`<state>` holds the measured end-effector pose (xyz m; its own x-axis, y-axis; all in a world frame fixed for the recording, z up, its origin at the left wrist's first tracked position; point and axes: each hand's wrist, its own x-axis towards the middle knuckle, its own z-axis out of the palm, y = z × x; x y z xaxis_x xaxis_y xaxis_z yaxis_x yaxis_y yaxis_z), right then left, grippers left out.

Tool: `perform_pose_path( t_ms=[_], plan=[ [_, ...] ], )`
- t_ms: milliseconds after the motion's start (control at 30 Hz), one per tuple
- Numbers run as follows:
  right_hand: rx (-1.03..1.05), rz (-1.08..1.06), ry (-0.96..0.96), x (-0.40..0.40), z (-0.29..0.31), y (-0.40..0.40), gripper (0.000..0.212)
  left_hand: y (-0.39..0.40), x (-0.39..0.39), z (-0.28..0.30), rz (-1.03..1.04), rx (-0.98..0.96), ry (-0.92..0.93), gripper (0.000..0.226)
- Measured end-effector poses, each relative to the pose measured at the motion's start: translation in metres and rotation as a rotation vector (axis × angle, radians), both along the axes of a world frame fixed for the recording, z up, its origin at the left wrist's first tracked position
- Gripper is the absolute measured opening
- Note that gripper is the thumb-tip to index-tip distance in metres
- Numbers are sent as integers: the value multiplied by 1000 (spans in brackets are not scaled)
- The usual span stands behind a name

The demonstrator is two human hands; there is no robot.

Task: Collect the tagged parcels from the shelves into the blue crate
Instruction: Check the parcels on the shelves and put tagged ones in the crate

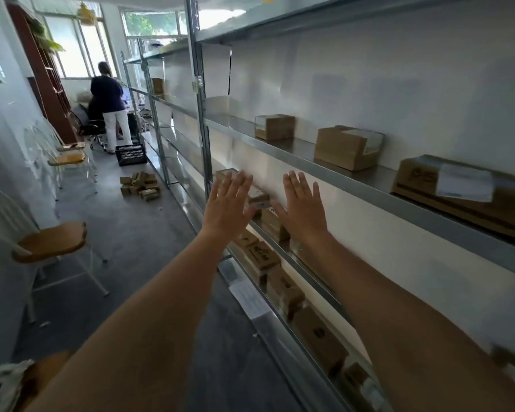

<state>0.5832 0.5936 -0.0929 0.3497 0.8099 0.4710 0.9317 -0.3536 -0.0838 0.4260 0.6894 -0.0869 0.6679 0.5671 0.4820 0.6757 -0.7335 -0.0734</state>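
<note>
Head view: left hand, right hand fingers spread, holding nothing; blue crate on floor, contents unclear.

Bare forearms, no sleeves, bare hands

Left hand, right hand outstretched, fingers straight.
</note>
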Motion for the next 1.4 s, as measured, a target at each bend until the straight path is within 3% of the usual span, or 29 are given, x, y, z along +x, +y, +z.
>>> perform_pose_path(
  t_ms=[367,833,1400],
  plan=[
    [-58,-69,40,29,-21,180,80,183,30,-8,-20,-14,66,67],
    [-141,-101,36,101,-56,408,74,404,98,-44,-47,-115,88,68],
    [-138,-442,180,88,-118,587,73,645,124,-99,-394,-89,207,67]
  ],
)
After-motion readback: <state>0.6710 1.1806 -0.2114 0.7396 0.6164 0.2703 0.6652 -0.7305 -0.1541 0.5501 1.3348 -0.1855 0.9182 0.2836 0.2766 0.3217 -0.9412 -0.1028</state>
